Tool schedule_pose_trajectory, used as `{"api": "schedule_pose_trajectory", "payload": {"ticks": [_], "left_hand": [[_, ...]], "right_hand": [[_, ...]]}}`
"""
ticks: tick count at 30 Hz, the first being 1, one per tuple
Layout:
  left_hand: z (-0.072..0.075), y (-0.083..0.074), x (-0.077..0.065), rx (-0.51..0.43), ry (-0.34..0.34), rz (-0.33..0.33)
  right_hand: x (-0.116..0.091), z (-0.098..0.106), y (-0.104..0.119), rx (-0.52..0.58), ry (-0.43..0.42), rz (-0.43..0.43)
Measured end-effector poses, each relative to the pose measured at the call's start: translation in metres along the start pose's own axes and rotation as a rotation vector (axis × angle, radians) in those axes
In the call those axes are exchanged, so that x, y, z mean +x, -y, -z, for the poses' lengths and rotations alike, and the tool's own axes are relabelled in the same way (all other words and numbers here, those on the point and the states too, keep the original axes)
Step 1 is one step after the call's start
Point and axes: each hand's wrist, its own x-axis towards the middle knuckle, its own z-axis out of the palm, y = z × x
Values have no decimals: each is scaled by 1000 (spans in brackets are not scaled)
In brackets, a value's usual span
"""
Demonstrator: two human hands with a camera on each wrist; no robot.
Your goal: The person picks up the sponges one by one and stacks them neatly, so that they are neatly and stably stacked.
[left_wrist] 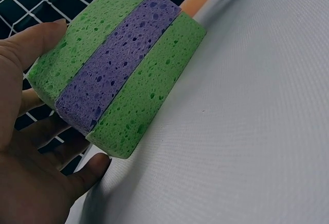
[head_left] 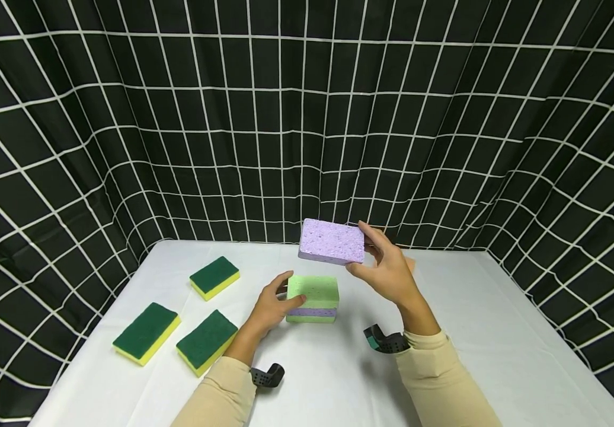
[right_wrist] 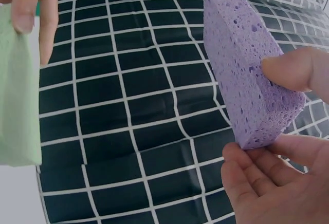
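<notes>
A purple sponge (head_left: pixel 332 240) is held up above the table by my right hand (head_left: pixel 389 270), gripped at its right end between thumb and fingers. The right wrist view shows the thumb on one face of that sponge (right_wrist: pixel 241 64) and fingertips at its lower edge. Below it stands a stack of sponges (head_left: pixel 312 292), two green with a purple one between. My left hand (head_left: pixel 272 305) holds the stack's left end, thumb on the top green sponge and fingers around the side. In the left wrist view the layers of the stack (left_wrist: pixel 118 64) lie flush along the near side.
On the left of the white table (head_left: pixel 445 356) lie three green-and-yellow scouring sponges: one at the back (head_left: pixel 214 277), one at far left (head_left: pixel 147 333), one by the left forearm (head_left: pixel 207 342). An orange piece (head_left: pixel 411 263) lies partly hidden behind my right hand. Black gridded curtains (head_left: pixel 307 118) surround the table.
</notes>
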Motion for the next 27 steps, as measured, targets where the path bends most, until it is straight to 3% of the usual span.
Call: {"api": "schedule_pose_trajectory", "payload": {"ticks": [13,19,27], "left_hand": [[1,0,-1,30,-7,-23],[1,2,0,11,6,-67],[3,4,1,-18,19,-79]], "right_hand": [[-6,-20,-13,41,51,-56],[-9,-26,-24,47,71,-81],[-14,-32,-37,52,73,-103]]}}
